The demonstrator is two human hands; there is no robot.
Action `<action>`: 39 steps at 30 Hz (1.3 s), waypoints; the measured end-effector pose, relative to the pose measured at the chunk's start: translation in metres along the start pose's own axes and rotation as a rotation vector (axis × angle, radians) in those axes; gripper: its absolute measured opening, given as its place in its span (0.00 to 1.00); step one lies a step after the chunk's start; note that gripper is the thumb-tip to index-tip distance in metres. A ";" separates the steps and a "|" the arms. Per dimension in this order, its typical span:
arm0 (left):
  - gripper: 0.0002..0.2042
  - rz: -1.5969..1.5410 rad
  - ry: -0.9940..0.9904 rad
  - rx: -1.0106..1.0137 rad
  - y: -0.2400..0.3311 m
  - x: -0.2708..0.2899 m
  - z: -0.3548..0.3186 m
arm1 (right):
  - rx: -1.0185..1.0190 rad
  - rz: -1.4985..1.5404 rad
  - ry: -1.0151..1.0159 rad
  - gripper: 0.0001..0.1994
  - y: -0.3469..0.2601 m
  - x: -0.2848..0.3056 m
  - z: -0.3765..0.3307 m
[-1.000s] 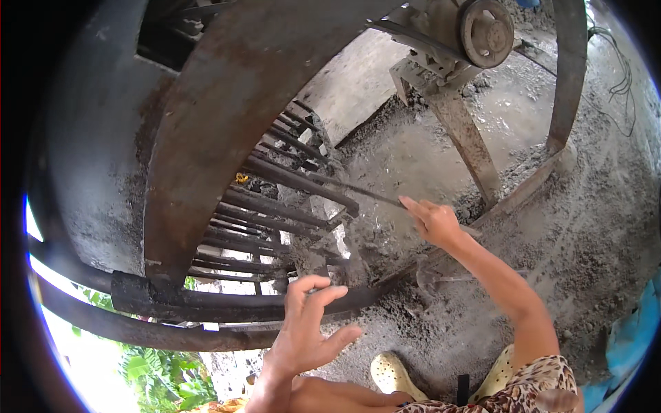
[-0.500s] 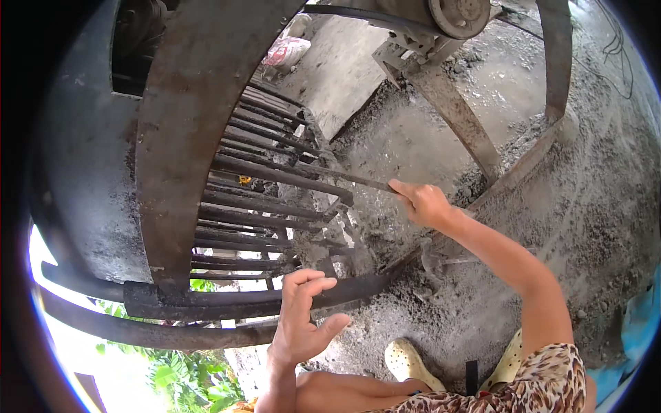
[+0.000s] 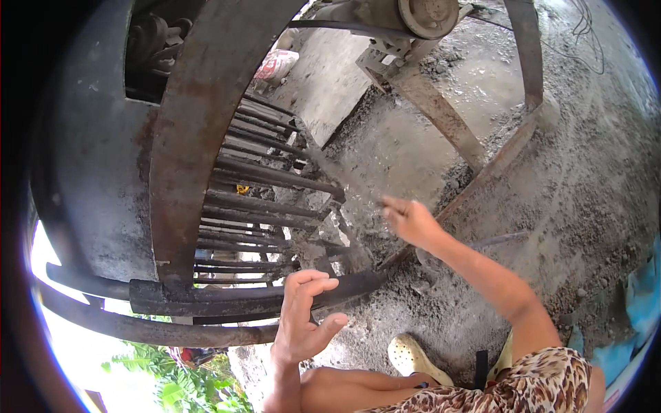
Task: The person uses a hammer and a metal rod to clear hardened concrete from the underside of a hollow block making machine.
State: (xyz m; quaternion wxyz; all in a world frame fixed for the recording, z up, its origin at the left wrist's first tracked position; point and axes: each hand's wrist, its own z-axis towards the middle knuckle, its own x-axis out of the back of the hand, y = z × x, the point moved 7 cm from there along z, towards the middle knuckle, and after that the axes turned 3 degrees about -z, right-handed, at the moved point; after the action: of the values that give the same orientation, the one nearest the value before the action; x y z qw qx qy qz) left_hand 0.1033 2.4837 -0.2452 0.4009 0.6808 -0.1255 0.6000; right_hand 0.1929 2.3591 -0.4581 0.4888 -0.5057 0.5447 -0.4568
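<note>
My right hand (image 3: 412,224) is held out over the grey, mud-caked floor, fingers closed round the near end of a thin stick. Motion smears the stick, and it barely shows as it runs toward the rack of dark metal bars (image 3: 275,179). Dried grey muck clings to the bars and their ends. My left hand (image 3: 303,316) is raised beside a thick black pipe (image 3: 227,301), its fingers bent and the thumb held apart. Nothing is in it.
A large metal drum-like housing (image 3: 89,179) with a curved rim stands at left. A pulley (image 3: 428,14) and rusty frame legs (image 3: 441,113) are at the top. A long thin rod (image 3: 499,239) lies on the floor. A yellow clog (image 3: 413,358) is below; blue sheeting (image 3: 620,351) lies at right.
My right hand has shifted slightly left and nearer to me, and the stick has blurred with it. My left hand keeps its pose. The whole view has moved a little.
</note>
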 end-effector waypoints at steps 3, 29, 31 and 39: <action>0.27 -0.012 0.017 0.056 -0.008 0.003 -0.005 | 0.056 -0.097 0.345 0.18 -0.010 0.018 0.003; 0.22 -0.152 -0.113 0.139 -0.045 -0.006 -0.023 | 0.251 0.053 0.437 0.17 0.028 -0.025 0.042; 0.22 -0.145 -0.117 0.122 -0.043 -0.004 -0.027 | 0.108 0.154 0.389 0.17 0.029 -0.034 0.056; 0.23 -0.154 -0.112 0.059 -0.033 -0.002 -0.032 | 0.157 0.049 0.208 0.19 0.016 -0.039 0.041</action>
State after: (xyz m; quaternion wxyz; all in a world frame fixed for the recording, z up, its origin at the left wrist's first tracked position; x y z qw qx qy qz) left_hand 0.1018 2.5265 -0.2616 0.4180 0.7324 -0.0773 0.5319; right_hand 0.2328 2.3990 -0.4758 0.4786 -0.4025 0.5672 -0.5359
